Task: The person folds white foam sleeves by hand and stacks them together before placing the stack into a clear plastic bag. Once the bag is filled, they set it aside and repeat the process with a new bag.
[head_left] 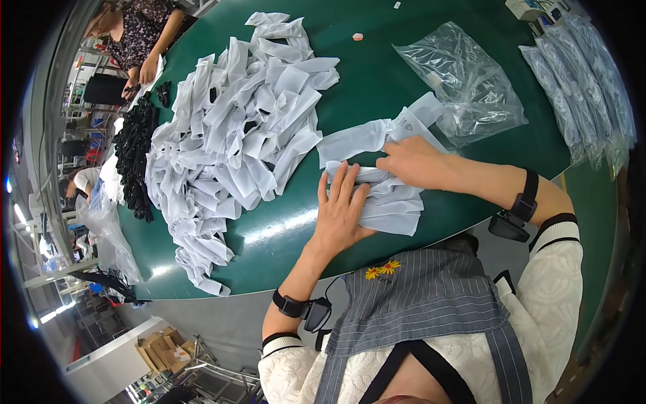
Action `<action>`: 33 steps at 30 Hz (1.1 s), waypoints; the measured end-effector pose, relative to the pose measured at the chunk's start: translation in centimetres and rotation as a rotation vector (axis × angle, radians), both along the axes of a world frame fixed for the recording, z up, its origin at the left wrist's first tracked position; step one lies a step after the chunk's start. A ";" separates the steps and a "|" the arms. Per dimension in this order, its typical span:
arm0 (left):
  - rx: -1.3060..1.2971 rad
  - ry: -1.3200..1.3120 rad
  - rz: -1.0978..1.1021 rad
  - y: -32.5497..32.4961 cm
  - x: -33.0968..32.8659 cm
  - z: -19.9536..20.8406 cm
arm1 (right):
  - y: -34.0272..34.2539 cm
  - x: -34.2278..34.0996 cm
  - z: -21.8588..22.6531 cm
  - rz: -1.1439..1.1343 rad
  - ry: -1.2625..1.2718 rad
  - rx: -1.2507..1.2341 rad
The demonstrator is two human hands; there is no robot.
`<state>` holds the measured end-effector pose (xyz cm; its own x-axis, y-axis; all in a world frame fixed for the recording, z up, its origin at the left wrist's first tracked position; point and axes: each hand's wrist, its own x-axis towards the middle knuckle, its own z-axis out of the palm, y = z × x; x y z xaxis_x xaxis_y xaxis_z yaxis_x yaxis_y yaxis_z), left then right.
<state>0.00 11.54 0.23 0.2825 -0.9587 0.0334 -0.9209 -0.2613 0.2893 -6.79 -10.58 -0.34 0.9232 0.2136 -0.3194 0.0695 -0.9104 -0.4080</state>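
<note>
In front of me on the green table is a small stack of flat white packets [393,214], overlapping in rows. My left hand [340,210] lies on its left side with fingers spread, pressing the packets down. At the stack's far edge, my right hand [414,161] has its fingers curled together on a white packet; the fingertips are partly hidden. One more white packet [355,139] stretches left from the right hand. Beyond that hand lies a packet with small dark print [408,122].
A large heap of white packets [235,128] covers the table's left side, beside a bundle of black cords [136,158]. An open clear plastic bag [471,84] lies at the far right, with filled clear bags [572,87] beyond. A person [138,40] works at the far left.
</note>
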 end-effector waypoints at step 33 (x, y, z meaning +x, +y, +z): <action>-0.410 0.073 -0.793 -22.7 -12.4 4.9 | -8.8 -10.6 0.9 -1.024 -0.378 -0.020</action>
<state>-12.41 -11.13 5.13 -0.4435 -0.7894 0.4245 -0.7620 0.5814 0.2851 -17.39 -19.43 0.54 0.6994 -0.7142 0.0278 -0.6072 -0.6143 -0.5039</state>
